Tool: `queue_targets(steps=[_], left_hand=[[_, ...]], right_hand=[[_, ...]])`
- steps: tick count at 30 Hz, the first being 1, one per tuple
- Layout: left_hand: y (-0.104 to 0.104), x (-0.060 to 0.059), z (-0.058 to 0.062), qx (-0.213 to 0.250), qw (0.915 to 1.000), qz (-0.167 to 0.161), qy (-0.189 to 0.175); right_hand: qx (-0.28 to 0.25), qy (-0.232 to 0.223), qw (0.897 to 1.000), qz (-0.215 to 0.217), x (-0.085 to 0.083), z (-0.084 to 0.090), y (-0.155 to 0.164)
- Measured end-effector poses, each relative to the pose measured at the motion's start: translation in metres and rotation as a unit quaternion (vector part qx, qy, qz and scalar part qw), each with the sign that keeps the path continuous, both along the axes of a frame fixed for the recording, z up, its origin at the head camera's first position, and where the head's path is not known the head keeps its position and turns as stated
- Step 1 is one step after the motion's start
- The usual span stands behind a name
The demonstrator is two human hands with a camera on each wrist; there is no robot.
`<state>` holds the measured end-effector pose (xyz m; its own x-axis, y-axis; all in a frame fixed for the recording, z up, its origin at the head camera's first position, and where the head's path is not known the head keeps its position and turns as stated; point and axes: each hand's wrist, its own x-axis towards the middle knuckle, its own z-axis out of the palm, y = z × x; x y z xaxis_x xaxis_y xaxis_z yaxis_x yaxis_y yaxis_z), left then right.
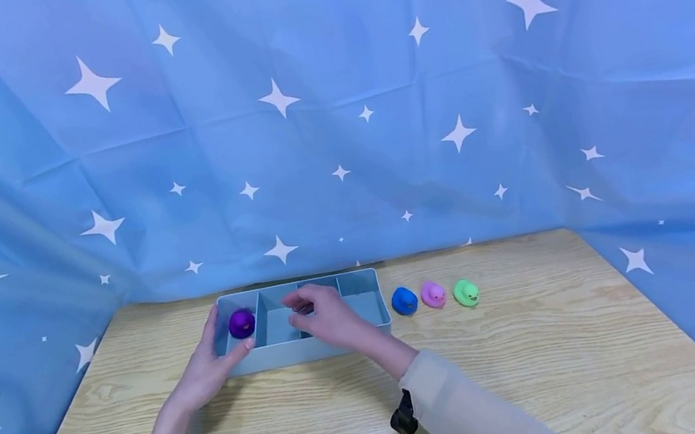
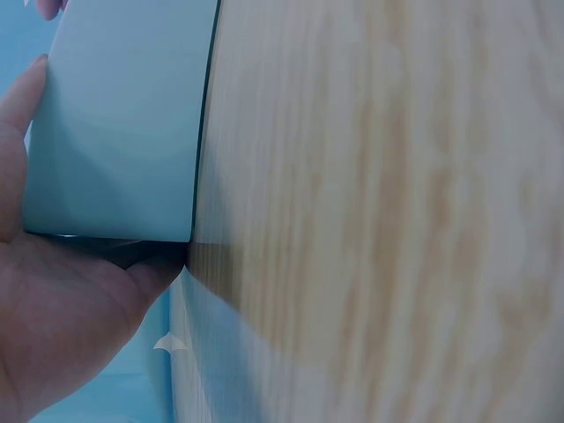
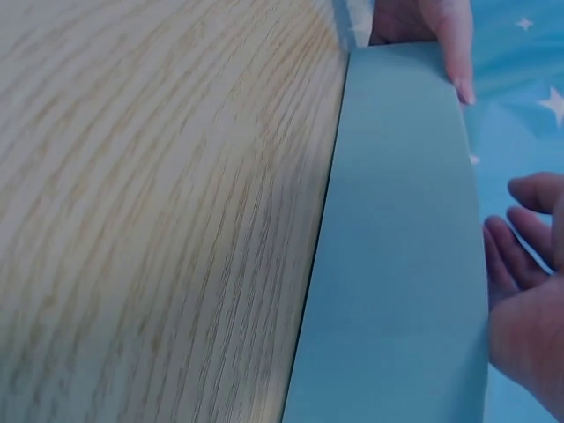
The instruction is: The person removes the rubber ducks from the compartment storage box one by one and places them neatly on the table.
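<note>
A light blue divided box [image 1: 313,351] stands lengthwise near the back of the table. In its leftmost compartment sits a purple rubber duck [image 1: 242,324]. My left hand [image 1: 208,363] holds the box's left end, its thumb by the front rim; the left wrist view shows the palm [image 2: 70,308] against that end. Above the middle compartments hovers my right hand [image 1: 328,316], fingers loosely bent, thumb apart from them, nothing visible between. In the right wrist view its fingers [image 3: 515,251] are beyond the front wall [image 3: 397,220]. The hand partly hides the compartments below it.
Right of the box, a blue duck [image 1: 404,301], a pink duck [image 1: 433,294] and a green duck [image 1: 466,293] stand in a row on the wooden table [image 1: 579,347]. A blue star-patterned curtain [image 1: 384,189] hangs along the back and sides.
</note>
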<state>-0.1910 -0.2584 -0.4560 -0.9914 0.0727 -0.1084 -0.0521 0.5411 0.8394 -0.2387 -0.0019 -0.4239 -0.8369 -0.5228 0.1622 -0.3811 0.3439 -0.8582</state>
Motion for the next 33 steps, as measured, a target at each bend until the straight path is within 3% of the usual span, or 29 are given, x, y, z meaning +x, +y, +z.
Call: queue_targets(steps=[10,33], left_hand=[[0.000,0.001,0.000,-0.002,1.0000,-0.001,-0.004],[-0.003,-0.001,-0.003,0.026,0.9995,-0.016,0.011]], right_hand=[[0.005,-0.011,1.000,-0.001,-0.004,0.001,0.000],[0.041,0.010,0.999,0.015,-0.010,0.012,-0.048]])
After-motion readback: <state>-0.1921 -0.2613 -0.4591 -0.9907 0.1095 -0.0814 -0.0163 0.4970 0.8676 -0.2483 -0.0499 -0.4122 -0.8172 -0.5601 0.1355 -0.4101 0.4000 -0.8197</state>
